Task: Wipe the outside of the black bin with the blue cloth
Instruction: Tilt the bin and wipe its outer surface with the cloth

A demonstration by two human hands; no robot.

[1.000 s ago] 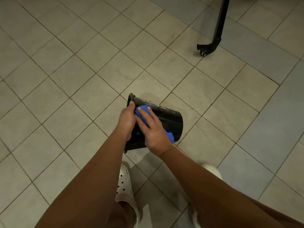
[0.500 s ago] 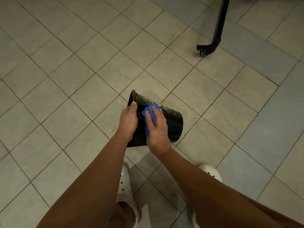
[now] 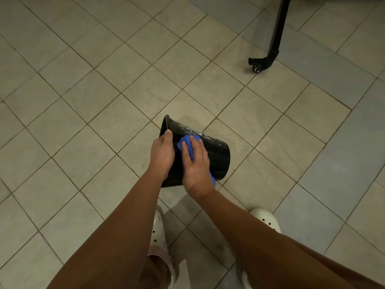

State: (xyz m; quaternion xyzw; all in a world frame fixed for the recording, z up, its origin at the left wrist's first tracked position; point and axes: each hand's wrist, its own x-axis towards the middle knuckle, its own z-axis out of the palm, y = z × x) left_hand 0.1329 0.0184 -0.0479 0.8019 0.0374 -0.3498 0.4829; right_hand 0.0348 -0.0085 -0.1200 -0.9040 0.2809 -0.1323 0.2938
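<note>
The black bin (image 3: 216, 155) is tipped on its side above the tiled floor, its open rim to the left and its base to the right. My left hand (image 3: 162, 155) grips the rim end and holds the bin up. My right hand (image 3: 195, 161) lies flat on the bin's upper wall, pressing the blue cloth (image 3: 186, 143) against it. Cloth shows above my fingers and a corner pokes out by my wrist. Wet streaks glisten on the wall beyond the cloth.
Beige tiled floor (image 3: 104, 101) lies all around. A black metal leg with a caster (image 3: 257, 66) stands at the upper right. My two white clogs (image 3: 157, 232) are on the floor just below the bin.
My right hand slid the cloth along the bin's wall from near the rim toward the middle. My left hand kept its grip at the rim, and the bin stayed tipped.
</note>
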